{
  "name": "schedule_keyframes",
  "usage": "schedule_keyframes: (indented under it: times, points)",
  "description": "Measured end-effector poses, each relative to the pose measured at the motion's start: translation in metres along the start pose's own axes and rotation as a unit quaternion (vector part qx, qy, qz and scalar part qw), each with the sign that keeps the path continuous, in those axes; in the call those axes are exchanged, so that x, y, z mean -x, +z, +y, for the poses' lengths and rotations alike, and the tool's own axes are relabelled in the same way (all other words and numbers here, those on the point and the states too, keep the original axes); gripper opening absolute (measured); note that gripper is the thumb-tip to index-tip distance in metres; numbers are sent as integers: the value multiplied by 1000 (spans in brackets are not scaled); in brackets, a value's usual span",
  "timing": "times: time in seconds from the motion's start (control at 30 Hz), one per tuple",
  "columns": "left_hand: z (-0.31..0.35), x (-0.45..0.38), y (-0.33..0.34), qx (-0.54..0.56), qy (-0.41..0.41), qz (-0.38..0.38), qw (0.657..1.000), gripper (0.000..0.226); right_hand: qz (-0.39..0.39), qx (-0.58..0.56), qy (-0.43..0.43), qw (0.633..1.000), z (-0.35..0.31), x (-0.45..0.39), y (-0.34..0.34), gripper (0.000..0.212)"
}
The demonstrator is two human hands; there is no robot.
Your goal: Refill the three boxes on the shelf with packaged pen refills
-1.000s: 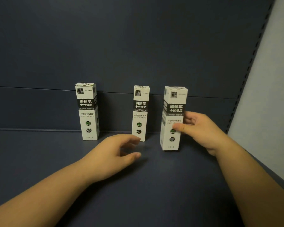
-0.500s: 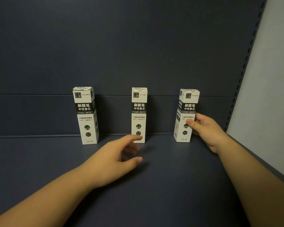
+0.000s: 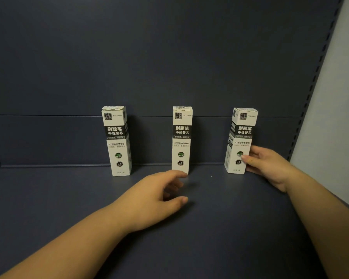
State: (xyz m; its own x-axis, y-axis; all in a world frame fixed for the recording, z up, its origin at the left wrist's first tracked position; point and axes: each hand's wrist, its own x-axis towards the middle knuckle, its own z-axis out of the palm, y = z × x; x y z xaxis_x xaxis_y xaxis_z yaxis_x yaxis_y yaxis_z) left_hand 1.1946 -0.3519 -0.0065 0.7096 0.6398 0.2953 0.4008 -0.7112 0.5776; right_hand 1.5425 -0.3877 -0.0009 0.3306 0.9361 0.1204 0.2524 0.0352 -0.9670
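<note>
Three upright refill boxes along shelf (image 3: 220, 228) back: left box (image 3: 117, 140), middle box (image 3: 181, 139), right box (image 3: 241, 140) gripped low by right hand (image 3: 268, 166). Left hand (image 3: 155, 200) at frame centre, fingers loosely curled, empty.

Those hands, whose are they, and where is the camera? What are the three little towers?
The camera sits on a person's head and looks forward and down, so you see that person's own two arms reaching out. The towers are three tall white boxes for pen refills, standing upright in a row on a dark shelf: the left box, the middle box and the right box. The right hand grips the right box by its side, thumb on the front. The left hand hovers in front of the middle box, fingers loose, holding nothing. No refills can be seen.
</note>
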Motion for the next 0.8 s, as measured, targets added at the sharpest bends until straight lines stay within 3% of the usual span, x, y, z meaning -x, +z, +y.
schedule_keyframes:
  times: [0.1, 0.3, 0.57, 0.8]
  points:
    - [3, 2, -1, -41, 7, -5, 999, 53, -10, 78, 25, 997, 4, 3, -1, 41]
    - [4, 3, -3, -78, 11, -8, 997, 52, 14, 108, 44, 993, 0, 14, 9, 48]
    - [13, 9, -3, -122, 2, -39, 992, 53, 59, 170, 52, 982, -5, 47, 31, 37]
    - [16, 8, -3, -133, -58, -36, 989, 61, 51, 324, 31, 944, -25, 101, 66, 60]
